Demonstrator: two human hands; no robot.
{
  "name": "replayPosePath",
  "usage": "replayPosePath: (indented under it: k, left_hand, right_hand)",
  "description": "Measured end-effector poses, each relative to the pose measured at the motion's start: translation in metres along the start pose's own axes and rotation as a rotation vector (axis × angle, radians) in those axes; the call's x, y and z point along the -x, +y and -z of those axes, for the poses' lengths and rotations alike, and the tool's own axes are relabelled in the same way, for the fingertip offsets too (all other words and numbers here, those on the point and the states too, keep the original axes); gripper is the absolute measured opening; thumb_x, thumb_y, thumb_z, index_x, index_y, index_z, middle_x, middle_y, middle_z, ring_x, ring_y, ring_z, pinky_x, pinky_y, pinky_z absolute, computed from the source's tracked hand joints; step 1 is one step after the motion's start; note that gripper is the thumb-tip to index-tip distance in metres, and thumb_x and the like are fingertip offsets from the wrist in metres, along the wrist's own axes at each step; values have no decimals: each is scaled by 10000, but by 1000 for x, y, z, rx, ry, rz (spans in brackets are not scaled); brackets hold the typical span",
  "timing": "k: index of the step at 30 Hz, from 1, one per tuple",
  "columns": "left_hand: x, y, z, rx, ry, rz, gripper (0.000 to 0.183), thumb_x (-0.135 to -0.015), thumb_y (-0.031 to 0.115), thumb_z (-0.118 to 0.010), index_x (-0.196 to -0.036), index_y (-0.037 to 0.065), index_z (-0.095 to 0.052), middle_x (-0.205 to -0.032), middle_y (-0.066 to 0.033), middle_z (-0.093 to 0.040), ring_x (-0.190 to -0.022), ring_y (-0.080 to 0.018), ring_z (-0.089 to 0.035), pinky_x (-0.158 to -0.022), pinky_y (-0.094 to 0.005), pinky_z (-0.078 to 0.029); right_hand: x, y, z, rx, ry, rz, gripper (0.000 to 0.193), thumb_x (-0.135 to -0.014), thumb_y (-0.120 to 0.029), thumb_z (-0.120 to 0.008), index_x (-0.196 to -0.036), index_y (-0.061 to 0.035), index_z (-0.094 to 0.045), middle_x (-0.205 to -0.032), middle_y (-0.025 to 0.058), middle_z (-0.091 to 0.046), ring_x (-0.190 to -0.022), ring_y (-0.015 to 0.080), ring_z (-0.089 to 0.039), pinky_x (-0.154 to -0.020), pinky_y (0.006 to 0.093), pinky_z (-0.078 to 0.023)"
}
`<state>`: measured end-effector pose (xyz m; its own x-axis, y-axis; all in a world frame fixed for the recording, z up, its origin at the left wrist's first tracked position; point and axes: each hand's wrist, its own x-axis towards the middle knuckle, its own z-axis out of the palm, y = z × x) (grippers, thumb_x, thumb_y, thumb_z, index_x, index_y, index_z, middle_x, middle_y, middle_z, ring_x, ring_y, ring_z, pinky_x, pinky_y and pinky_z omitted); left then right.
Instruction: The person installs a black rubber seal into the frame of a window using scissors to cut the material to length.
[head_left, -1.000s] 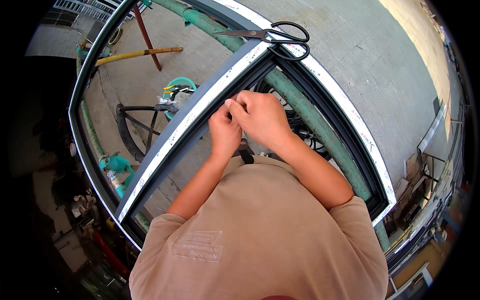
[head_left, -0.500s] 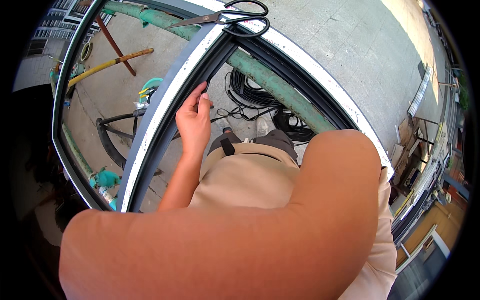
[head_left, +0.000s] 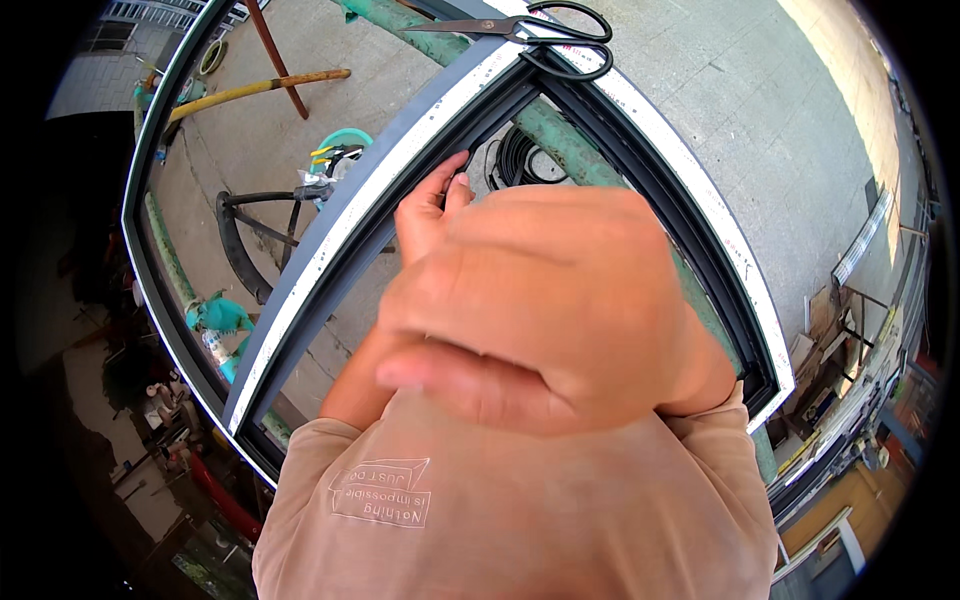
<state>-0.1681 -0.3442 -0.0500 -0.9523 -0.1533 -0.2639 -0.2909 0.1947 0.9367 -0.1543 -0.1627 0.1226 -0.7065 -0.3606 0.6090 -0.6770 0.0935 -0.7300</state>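
Observation:
A white-faced frame [head_left: 742, 270] with black grooved inner edges and a grey side slants before me, its corner pointing away. My left hand [head_left: 432, 205] is at the left bar's inner edge, thumb and forefinger pinching a thin black strip along the groove. My right hand [head_left: 540, 310] hangs large and slightly blurred close to the camera, above my chest. Its fingers are curled, and whatever they may hold is hidden. Black-handled scissors [head_left: 465, 27] lie across the frame's far corner, blades to the left.
Green pipes [head_left: 575, 140] run beneath the frame. A black cord coil [head_left: 517, 160] lies on the ground, partly hidden by my right hand. Left are a teal bucket [head_left: 350, 137], a yellow pole [head_left: 250, 93] and a bent black tube [head_left: 236, 250]. Scrap [head_left: 825, 320] is piled at right.
My right forearm, which crossed the lower view, has swung back, bringing the fist in front of my chest. The left hand stays at the groove. The view has shifted slightly.

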Motion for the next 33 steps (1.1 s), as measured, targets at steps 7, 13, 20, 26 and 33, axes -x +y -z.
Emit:
replayPosePath:
  k: [7, 13, 20, 26, 33]
  left_hand:
    - [-3, -2, -3, -157, -40, -115, 327, -1091, 119, -674, -1387, -2, -745, -966, -33, -769, -878, -76, -681, -804, -265, -557]
    - [-4, -10, -2, -136, -8, -176, 320, -1090, 116, -672, -1379, 8, -756, -925, -23, -762, -840, -72, -658, -783, -263, -552]
    - [-3, -3, -5, -72, 14, -216, 293, -1048, 72, -679, -1312, -13, -774, -927, -81, -776, -742, -90, -611, -721, -295, -536]
    - [7, -8, 2, -98, -38, -188, 372, -1067, 89, -680, -1427, -5, -692, -983, -65, -756, -817, -92, -652, -769, -291, -562]
    - [49, -59, 34, 70, -34, -20, 179, -1109, 156, -645, -1159, -1, -713, -969, -47, -759, -844, -124, -701, -811, -305, -567]
  right_hand:
    - [83, 140, -71, -449, 148, -1156, 244, -1056, -235, -630, -999, -13, -713, -717, -5, -578, -641, 84, -507, -593, 280, -404]
    - [72, 167, -87, -594, 359, -1179, 318, -1096, -291, -596, -1254, -20, -646, -899, 16, -629, -663, 77, -514, -585, 256, -403]
    - [67, 183, -100, -251, 398, -1105, 373, -1048, -296, -680, -825, 3, -687, -730, 66, -663, -672, 174, -589, -659, 381, -484]
    - [63, 183, -104, -266, 477, -1132, 359, -1020, -274, -720, -806, 11, -671, -705, 75, -655, -667, 154, -567, -662, 381, -482]
    - [64, 188, -112, -242, 488, -1107, 343, -1048, -244, -719, -782, -68, -593, -674, -18, -537, -606, 77, -435, -561, 307, -357]
